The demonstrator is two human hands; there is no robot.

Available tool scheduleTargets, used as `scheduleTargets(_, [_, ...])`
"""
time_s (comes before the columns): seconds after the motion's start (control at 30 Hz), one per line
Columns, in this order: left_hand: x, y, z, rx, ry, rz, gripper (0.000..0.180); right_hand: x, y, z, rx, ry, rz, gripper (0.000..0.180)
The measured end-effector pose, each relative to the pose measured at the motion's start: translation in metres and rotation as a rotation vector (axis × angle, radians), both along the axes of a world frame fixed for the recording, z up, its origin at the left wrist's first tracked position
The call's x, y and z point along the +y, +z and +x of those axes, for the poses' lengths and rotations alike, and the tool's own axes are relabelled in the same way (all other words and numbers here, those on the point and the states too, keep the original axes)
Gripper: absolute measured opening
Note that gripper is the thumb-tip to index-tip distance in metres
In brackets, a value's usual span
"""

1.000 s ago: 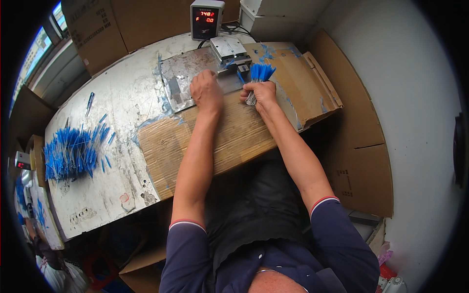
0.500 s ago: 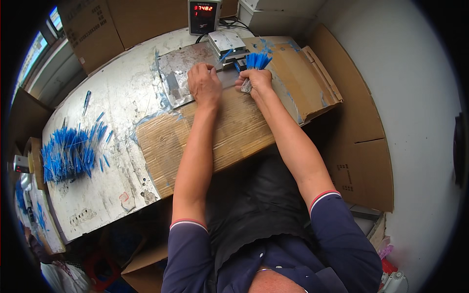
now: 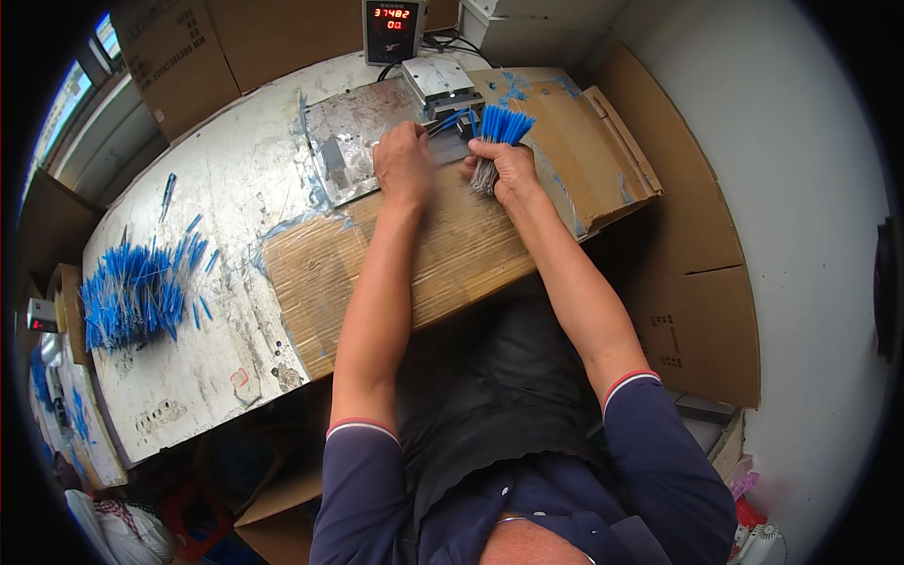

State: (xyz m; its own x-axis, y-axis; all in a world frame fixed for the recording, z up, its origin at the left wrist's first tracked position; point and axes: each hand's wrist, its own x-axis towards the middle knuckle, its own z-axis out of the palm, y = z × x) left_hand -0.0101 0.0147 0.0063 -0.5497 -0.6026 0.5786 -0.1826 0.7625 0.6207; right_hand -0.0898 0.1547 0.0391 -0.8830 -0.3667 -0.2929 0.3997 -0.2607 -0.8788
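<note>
blue-tipped pin bundle [image 3: 499,132] gripped in right hand [image 3: 508,169]; left hand [image 3: 403,162] pinching one pin at small metal fixture [image 3: 443,85]

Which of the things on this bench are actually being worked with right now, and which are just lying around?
In use:
- right hand gripping a bundle of blue-tipped wires
- left hand feeding a piece at the small metal press
- metal plate under the left hand

Lying about:
- pile of blue-tipped wires
- counter display
- cardboard sheets
</note>
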Motion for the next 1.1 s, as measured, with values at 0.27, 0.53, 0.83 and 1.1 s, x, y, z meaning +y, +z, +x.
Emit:
scheduleTargets(0.27, [0.0, -0.006, -0.003, -0.022, 0.012, -0.162, 0.006, 0.011, 0.002, -0.001, -0.048, 0.076, 0.068, 0.008])
scheduleTargets(0.53, [-0.001, -0.007, -0.003, -0.129, 0.053, -0.239, 0.008, 0.004, 0.003, 0.0, -0.011, 0.137, 0.133, 0.01])
scheduleTargets(0.83, [-0.004, -0.006, -0.001, 0.102, 0.155, -0.013, 0.006, -0.026, 0.011, -0.002, 0.015, -0.02, 0.197, 0.012])
scheduleTargets(1.1, [-0.005, -0.002, -0.004, 0.178, 0.106, -0.03, 0.007, -0.027, 0.01, -0.008, -0.003, -0.024, 0.22, 0.011])
